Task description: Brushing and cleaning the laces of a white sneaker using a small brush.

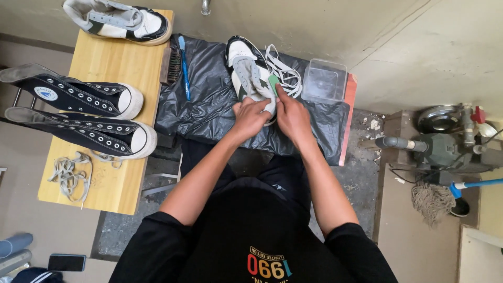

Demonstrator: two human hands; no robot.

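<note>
On the black plastic sheet (204,105) spread over the low work surface lies a white sneaker with dark trim (246,71), toe pointing away from the person, its tongue pulled open and its laces out. The left hand (250,118) grips the near end of the shoe, fingers curled together around the heel. The right hand (292,118) presses a small green piece (273,82), perhaps a sponge or eraser, against the shoe's side, thumb and fingers pinched shut on it. Just beside the shoe, to the right, a loose tangle of white laces (285,73) rests on the sheet, and next to that stands a clear plastic tub (324,79). To the left on the same sheet lie a blue-handled toothbrush (184,65) and a dark scrubbing brush (168,65), touching the edge of a wooden table (102,57). That table bears the matching white sneaker (118,20) at its far end, two black high-top canvas shoes (78,112) lying on their sides, and a heap of greyish laces (70,173). Well apart, at the right, a mop (435,199) lies on the floor near a grey pump (440,147).
</note>
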